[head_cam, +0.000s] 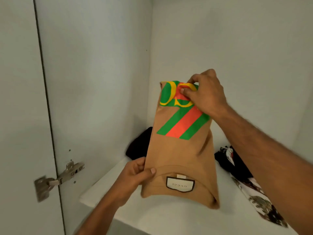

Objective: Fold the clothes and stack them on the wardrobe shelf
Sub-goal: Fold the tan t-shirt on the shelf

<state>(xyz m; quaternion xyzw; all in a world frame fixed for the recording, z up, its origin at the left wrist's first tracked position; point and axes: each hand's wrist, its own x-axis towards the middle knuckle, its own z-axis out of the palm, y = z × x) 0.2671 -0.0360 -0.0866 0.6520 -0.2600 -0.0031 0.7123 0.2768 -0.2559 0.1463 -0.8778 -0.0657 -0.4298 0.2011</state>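
**Folding the tan tee over the wardrobe shelf: halfway there**

So here's where I'm at. I've got the tan t-shirt (179,158) held up lengthwise above the white shelf (169,216), already narrowed into a long strip with the sleeves tucked in. My right hand (205,97) is pinching the far end, right on the green, red and yellow print, thumb on top and fingers curled behind the cloth. My left hand (137,173) grips the collar end on its left side, thumb pressed on the neckline just beside the label patch (180,184). The collar end hangs low, close to the shelf's front edge; can't tell if it's actually touching.

Next bit as I see it: bring the printed end down to the collar so it folds in half, then lay it flat. Tips for doing it neat: keep both ends taut so the side edges stay lined up, and don't let go with the left until the fold is sitting on the shelf, or the tucked sleeves will probably slip out.

Placement needs thought. There's a dark garment (138,145) bunched at the back of the shelf and a black patterned piece (245,177) sprawled along the right side. The bare patch toward the front left looks like the best landing spot.
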